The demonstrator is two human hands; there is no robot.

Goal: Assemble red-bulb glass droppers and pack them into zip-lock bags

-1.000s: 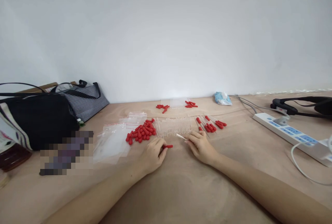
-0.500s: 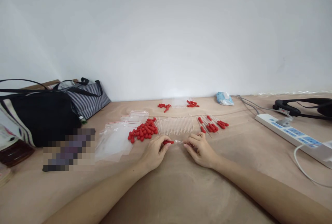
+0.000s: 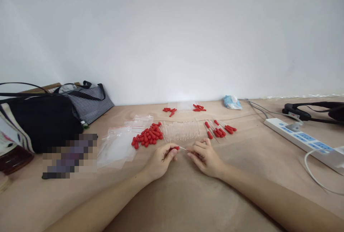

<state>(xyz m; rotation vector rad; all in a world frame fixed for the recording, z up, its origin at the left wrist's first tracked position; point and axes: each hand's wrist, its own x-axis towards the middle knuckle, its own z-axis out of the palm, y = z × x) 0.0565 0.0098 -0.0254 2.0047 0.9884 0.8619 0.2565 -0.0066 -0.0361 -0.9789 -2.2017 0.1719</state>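
My left hand (image 3: 160, 159) pinches a small red rubber cap (image 3: 176, 148) just above the table. My right hand (image 3: 205, 156) pinches a thin clear glass tube (image 3: 183, 148) whose end meets the cap. Behind the hands lies a pile of loose red caps (image 3: 147, 137), then a row of bare clear tubes (image 3: 182, 130), and to the right several tubes fitted with red caps (image 3: 219, 128).
Clear zip bags (image 3: 118, 142) lie left of the caps. Black and striped bags (image 3: 45, 115) stand at the left. More caps and tubes (image 3: 185, 108) lie near the wall, with a blue packet (image 3: 231, 102). A white power strip (image 3: 303, 139) and cables sit at the right.
Both hands have come together: the red cap in my left hand and the tube in my right, apart a second ago, now meet end to end.
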